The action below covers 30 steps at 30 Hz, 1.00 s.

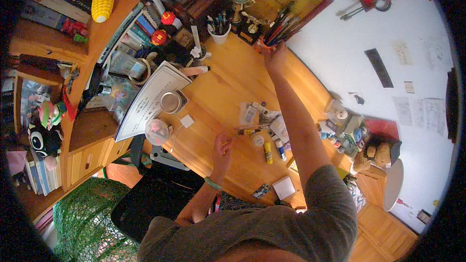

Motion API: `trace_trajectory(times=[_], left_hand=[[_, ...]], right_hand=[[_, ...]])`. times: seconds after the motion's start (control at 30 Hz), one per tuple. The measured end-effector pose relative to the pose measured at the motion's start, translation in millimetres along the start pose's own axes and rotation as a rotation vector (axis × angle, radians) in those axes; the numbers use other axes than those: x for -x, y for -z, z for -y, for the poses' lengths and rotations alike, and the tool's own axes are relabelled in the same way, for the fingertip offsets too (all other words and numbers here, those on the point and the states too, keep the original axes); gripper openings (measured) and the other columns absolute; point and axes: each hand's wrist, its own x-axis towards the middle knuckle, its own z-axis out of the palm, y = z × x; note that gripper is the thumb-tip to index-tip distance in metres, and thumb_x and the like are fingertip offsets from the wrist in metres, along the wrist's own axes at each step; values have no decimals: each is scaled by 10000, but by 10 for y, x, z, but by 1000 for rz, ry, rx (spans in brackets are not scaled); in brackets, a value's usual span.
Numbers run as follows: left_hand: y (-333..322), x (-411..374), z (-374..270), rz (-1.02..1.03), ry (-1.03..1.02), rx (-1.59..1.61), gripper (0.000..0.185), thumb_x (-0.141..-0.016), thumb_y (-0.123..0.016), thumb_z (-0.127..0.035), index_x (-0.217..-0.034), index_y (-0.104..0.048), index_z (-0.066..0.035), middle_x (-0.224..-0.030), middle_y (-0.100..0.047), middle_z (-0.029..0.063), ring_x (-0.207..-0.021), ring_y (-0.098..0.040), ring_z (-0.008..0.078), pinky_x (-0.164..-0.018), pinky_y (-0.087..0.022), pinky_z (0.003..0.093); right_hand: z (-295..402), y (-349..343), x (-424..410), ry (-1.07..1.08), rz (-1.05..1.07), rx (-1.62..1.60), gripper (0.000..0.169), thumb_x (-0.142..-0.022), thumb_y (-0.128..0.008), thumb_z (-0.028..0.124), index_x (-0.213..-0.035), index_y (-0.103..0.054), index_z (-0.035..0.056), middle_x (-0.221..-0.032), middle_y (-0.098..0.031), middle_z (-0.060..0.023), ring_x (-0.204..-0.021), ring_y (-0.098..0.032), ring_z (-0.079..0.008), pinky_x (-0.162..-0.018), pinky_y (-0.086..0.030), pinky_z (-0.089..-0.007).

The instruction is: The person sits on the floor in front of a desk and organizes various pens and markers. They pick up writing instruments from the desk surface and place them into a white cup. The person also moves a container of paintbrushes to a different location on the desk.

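Note:
At the far end of the desk, my right hand (pixel 273 55) grips an orange-red cup (pixel 267 44) that holds several paintbrushes (pixel 281 27). The hand is slightly blurred, and its fingers partly cover the cup. My left hand (pixel 222 145) is loosely curled over the near part of the wooden desk (pixel 233 80), with nothing seen in it. A green bangle (pixel 212 183) circles that wrist. To its right are a small yellow-labelled tube (pixel 249 131), a round clear container (pixel 257 139), a yellow glue stick (pixel 268 153) and a blue-and-white stick (pixel 280 149).
A white cup of pens (pixel 219 31) and a gold trophy (pixel 238 5) stand at the back. A certificate (pixel 145 105), a round tin (pixel 170 102) and a clear dome (pixel 157 131) are on the left. A teddy bear (pixel 376 154) sits at right, near a black chair (pixel 145 196) at left.

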Motion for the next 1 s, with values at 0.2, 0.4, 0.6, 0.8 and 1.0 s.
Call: trace_trajectory(times=[0.2,0.4,0.6,0.8,1.0], left_hand=[[-7,-10,102,-10,-7,4,525,-828,-470,115,-1322,-405,-50,-1184,-474,93,-1119,-545,213,-945,-474,305],[61,-85,383,30,-8,95,530,-859,-480,52,-1369,-366,-33,-1217,-462,100,-1129,-538,226,-971,-465,329],[83,-64,373,33,-19,-25,524,-888,-549,-64,-1377,-364,-28,-1244,-465,103,-1132,-542,217,-944,-466,328],[83,98,211,-40,-71,78,428,-930,-554,-135,-1327,-425,-38,-1196,-496,78,-1063,-556,188,-898,-467,317],[39,421,-168,3,-135,-140,312,-883,-607,-114,-1174,-528,-34,-1060,-563,53,-1004,-560,175,-889,-475,306]], right_hand=[[88,-33,-28,-110,14,94,619,-671,-845,225,-1121,-490,-9,-1021,-537,-183,-950,-528,-361,-815,-456,-424],[128,-101,-11,-138,-63,22,740,-631,-878,224,-1202,-455,16,-1092,-540,-196,-1006,-544,-367,-826,-478,-432],[-639,-14,-203,-324,339,-95,804,-594,-887,174,-1244,-440,18,-1247,-488,-215,-1131,-508,-385,-896,-457,-442],[-5,438,305,-105,263,155,844,-586,-876,111,-1297,-427,32,-1298,-454,-208,-1179,-482,-368,-953,-451,-423],[752,2247,651,-410,648,-210,387,-739,-776,66,-1070,-583,8,-1016,-615,-109,-921,-601,-198,-784,-511,-307]])
